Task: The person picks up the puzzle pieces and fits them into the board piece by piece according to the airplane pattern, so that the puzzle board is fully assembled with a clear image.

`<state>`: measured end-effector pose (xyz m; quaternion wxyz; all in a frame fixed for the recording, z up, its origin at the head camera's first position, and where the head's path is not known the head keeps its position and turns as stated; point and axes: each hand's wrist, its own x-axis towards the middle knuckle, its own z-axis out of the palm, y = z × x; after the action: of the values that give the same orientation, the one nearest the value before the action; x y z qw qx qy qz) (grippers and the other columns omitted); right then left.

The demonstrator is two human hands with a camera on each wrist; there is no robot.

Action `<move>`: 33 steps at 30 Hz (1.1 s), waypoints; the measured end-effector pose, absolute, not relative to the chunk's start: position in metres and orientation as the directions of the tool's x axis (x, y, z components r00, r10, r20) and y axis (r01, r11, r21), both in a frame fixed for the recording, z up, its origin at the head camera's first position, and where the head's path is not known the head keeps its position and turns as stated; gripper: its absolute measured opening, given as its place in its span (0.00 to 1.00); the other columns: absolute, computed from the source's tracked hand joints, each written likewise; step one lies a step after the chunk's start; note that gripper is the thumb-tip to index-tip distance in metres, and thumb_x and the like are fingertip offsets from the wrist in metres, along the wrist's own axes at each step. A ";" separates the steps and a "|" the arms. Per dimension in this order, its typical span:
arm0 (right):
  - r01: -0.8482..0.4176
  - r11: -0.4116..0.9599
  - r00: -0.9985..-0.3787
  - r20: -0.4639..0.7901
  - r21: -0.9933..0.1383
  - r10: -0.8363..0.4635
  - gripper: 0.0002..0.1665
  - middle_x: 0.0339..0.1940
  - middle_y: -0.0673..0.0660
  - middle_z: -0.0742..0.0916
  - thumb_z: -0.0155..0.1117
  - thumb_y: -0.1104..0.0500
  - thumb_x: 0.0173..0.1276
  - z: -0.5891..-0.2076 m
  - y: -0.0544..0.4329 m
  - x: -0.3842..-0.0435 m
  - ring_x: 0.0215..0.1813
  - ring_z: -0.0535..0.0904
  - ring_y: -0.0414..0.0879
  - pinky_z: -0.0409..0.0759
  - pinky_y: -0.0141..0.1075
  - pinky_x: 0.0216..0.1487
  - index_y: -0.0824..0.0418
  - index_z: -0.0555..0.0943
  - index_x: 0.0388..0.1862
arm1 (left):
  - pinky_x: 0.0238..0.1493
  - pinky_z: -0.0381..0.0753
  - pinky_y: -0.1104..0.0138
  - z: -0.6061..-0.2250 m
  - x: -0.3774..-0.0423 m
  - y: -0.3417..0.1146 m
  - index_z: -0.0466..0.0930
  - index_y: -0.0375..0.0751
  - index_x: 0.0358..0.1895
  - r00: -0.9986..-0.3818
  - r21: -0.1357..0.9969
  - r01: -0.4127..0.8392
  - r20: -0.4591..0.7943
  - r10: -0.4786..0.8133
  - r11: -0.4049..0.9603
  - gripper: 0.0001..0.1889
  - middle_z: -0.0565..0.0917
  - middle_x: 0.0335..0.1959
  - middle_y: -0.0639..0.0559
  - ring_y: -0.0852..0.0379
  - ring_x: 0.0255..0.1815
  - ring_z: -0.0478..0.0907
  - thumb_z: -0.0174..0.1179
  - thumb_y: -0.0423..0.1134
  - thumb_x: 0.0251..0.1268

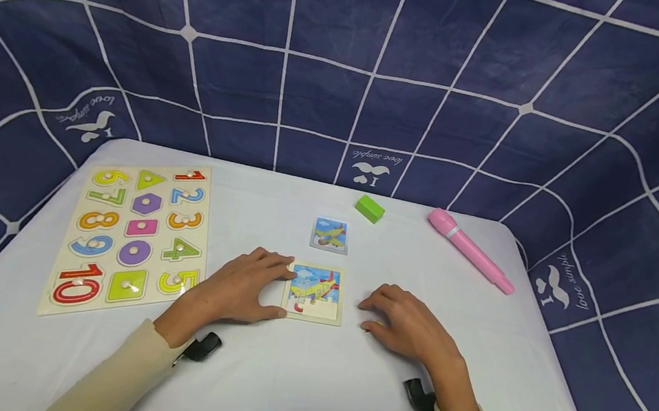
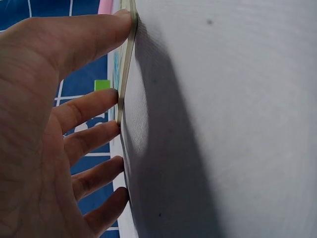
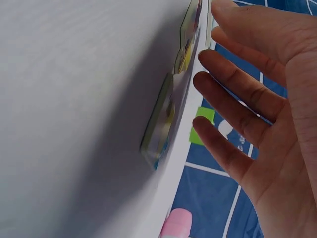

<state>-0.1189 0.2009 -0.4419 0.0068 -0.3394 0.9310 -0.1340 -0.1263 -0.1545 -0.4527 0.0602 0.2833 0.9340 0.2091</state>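
A small wooden airplane jigsaw puzzle [image 1: 316, 292] lies flat on the table, with a bare cream patch along its lower part. My left hand [image 1: 247, 285] is at its left side; in the left wrist view the thumb and fingers [image 2: 106, 101], fairly straight, touch the board's edge. To the right of the board hovers my right hand [image 1: 408, 323], its fingers loosely bent and spread apart. Under it, the right wrist view shows a puzzle piece [image 3: 161, 119] and another piece [image 3: 185, 42] on the table, apart from the fingers. The head view mostly hides both.
Behind the puzzle lies a small airplane picture card [image 1: 330, 235]. A green block [image 1: 370, 209] and a pink microphone-shaped toy [image 1: 471, 250] are farther back. On the left is a number-and-shape peg board [image 1: 132, 235]. Dark blue gridded cloth [image 1: 318, 100] hangs around the white table.
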 end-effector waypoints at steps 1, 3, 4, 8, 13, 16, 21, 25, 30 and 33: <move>-0.625 0.738 -0.773 0.076 -0.254 -0.629 0.18 0.50 0.46 0.88 0.83 0.51 0.66 -0.442 0.202 -0.118 0.54 0.84 0.44 0.85 0.44 0.59 0.52 0.91 0.53 | 0.69 0.75 0.46 -0.453 -0.127 -0.155 0.81 0.50 0.73 -0.831 0.423 0.505 0.005 0.556 0.752 0.37 0.73 0.80 0.51 0.48 0.73 0.71 0.77 0.58 0.62; -0.617 0.746 -0.780 0.071 -0.250 -0.621 0.18 0.50 0.46 0.88 0.83 0.51 0.66 -0.443 0.204 -0.116 0.54 0.84 0.44 0.84 0.45 0.59 0.52 0.91 0.53 | 0.69 0.75 0.46 -0.453 -0.127 -0.155 0.81 0.50 0.73 -0.830 0.419 0.508 0.006 0.558 0.752 0.37 0.73 0.80 0.51 0.48 0.73 0.71 0.77 0.58 0.62; -0.610 0.752 -0.785 0.066 -0.250 -0.616 0.19 0.50 0.46 0.88 0.83 0.50 0.65 -0.443 0.205 -0.115 0.54 0.84 0.44 0.84 0.44 0.60 0.52 0.91 0.53 | 0.68 0.75 0.46 -0.454 -0.127 -0.155 0.81 0.50 0.73 -0.830 0.417 0.509 0.006 0.558 0.753 0.37 0.73 0.80 0.51 0.48 0.72 0.71 0.77 0.58 0.62; -0.604 0.760 -0.790 0.060 -0.241 -0.610 0.20 0.50 0.47 0.88 0.84 0.50 0.65 -0.443 0.208 -0.112 0.54 0.84 0.44 0.84 0.44 0.60 0.52 0.91 0.54 | 0.68 0.75 0.46 -0.454 -0.127 -0.156 0.81 0.50 0.73 -0.831 0.419 0.508 0.009 0.556 0.752 0.37 0.73 0.80 0.51 0.48 0.72 0.71 0.78 0.58 0.61; -0.594 0.768 -0.798 0.058 -0.241 -0.599 0.21 0.50 0.46 0.88 0.85 0.50 0.63 -0.443 0.211 -0.108 0.55 0.83 0.43 0.84 0.44 0.61 0.51 0.92 0.54 | 0.68 0.75 0.46 -0.454 -0.127 -0.155 0.81 0.50 0.73 -0.832 0.423 0.508 0.014 0.555 0.750 0.37 0.73 0.80 0.51 0.48 0.72 0.71 0.78 0.58 0.61; -0.586 0.771 -0.803 0.055 -0.249 -0.593 0.22 0.50 0.46 0.88 0.86 0.51 0.62 -0.444 0.214 -0.106 0.56 0.83 0.43 0.84 0.43 0.62 0.51 0.92 0.54 | 0.68 0.76 0.46 -0.454 -0.127 -0.155 0.82 0.50 0.73 -0.832 0.423 0.509 0.016 0.555 0.750 0.37 0.73 0.80 0.51 0.48 0.72 0.72 0.78 0.58 0.61; -0.577 0.774 -0.809 0.055 -0.261 -0.585 0.23 0.50 0.46 0.88 0.86 0.51 0.61 -0.445 0.217 -0.104 0.56 0.83 0.43 0.84 0.44 0.62 0.52 0.92 0.54 | 0.69 0.75 0.45 -0.453 -0.126 -0.155 0.82 0.49 0.72 -0.834 0.427 0.505 0.016 0.552 0.750 0.37 0.73 0.80 0.50 0.47 0.72 0.71 0.79 0.57 0.61; -0.563 0.778 -0.817 0.043 -0.280 -0.575 0.22 0.51 0.46 0.89 0.86 0.52 0.62 -0.446 0.218 -0.103 0.57 0.83 0.43 0.84 0.45 0.62 0.52 0.92 0.55 | 0.69 0.75 0.45 -0.453 -0.126 -0.155 0.82 0.49 0.72 -0.834 0.426 0.505 0.015 0.552 0.751 0.37 0.73 0.80 0.50 0.47 0.73 0.71 0.78 0.57 0.61; -0.554 0.781 -0.821 0.035 -0.289 -0.569 0.20 0.50 0.46 0.89 0.85 0.53 0.63 -0.446 0.217 -0.102 0.57 0.83 0.43 0.85 0.45 0.62 0.51 0.92 0.54 | 0.69 0.75 0.46 -0.455 -0.127 -0.155 0.82 0.50 0.72 -0.834 0.428 0.504 0.015 0.552 0.750 0.37 0.73 0.80 0.51 0.48 0.72 0.71 0.78 0.58 0.61; -0.559 0.778 -0.819 0.042 -0.286 -0.572 0.19 0.49 0.46 0.89 0.85 0.54 0.63 -0.446 0.216 -0.102 0.56 0.83 0.43 0.85 0.45 0.61 0.52 0.92 0.52 | 0.69 0.75 0.46 -0.456 -0.127 -0.155 0.82 0.50 0.73 -0.833 0.431 0.503 0.011 0.553 0.749 0.37 0.73 0.80 0.51 0.48 0.72 0.71 0.78 0.58 0.61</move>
<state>-0.1018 0.2155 -0.4457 0.0237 -0.3000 0.9427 -0.1440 -0.1272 -0.1550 -0.4561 0.0586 0.2831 0.9332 0.2133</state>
